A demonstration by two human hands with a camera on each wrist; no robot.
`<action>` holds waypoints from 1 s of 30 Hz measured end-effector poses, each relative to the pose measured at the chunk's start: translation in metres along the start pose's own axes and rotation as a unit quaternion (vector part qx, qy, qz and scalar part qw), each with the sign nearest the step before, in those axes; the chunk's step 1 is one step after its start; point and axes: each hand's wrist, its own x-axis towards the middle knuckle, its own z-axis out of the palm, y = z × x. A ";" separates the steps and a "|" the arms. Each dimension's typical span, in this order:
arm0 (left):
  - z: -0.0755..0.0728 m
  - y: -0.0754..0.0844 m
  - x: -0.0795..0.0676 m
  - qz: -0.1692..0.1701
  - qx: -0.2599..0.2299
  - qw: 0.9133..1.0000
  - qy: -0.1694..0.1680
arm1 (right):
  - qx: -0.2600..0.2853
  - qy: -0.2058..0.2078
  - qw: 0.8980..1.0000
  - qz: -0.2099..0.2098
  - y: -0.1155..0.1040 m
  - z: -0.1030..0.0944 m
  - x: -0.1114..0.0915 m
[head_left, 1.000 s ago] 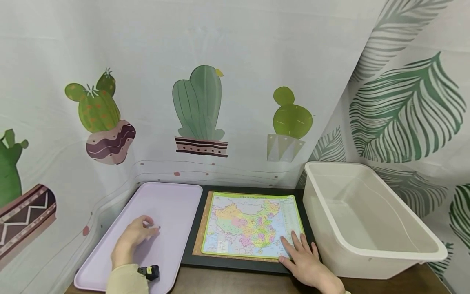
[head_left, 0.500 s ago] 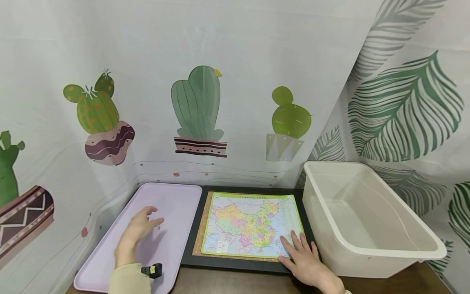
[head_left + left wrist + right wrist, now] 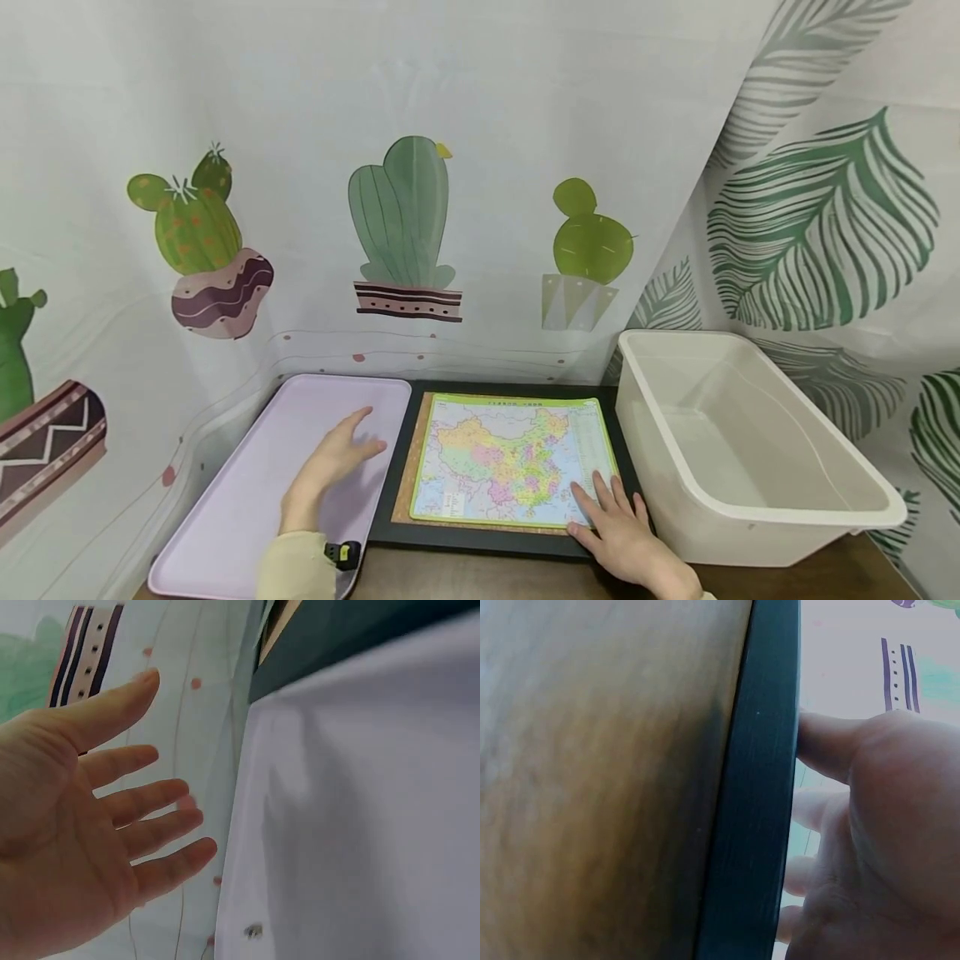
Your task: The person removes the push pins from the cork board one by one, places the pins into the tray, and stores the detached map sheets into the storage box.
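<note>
My left hand (image 3: 333,454) is held over the right side of a pale purple tray (image 3: 247,492), with its fingers extended and thumb apart. In the left wrist view, nothing is in that hand (image 3: 82,825); a small dark speck (image 3: 253,930) lies on the tray near its edge. My right hand (image 3: 626,533) rests spread on the lower right corner of a colourful map sheet (image 3: 495,458) with a green border. Beneath the map is a cork board with a black frame (image 3: 480,539). The right wrist view shows the frame's edge (image 3: 754,787) beside the right hand (image 3: 892,840).
A deep off-white plastic tub (image 3: 660,467) stands just right of the black frame. Behind everything hangs a curtain (image 3: 495,208) printed with cacti and leaves. A strip of brown wooden tabletop (image 3: 465,575) shows along the front.
My left hand has moved right across the tray towards the framed board, and its fingers have straightened. The right hand and the map have stayed in place.
</note>
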 end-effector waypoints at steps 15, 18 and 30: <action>0.045 0.036 0.002 0.007 0.015 0.999 -0.038 | 0.009 -0.001 1.000 -0.002 0.001 0.000 -0.003; 0.051 0.042 0.003 0.006 0.033 0.998 -0.045 | 0.008 0.004 1.000 -0.003 0.000 0.000 -0.003; 0.068 0.051 0.009 0.021 0.063 0.996 -0.059 | 0.010 0.008 1.000 -0.004 -0.002 -0.001 -0.003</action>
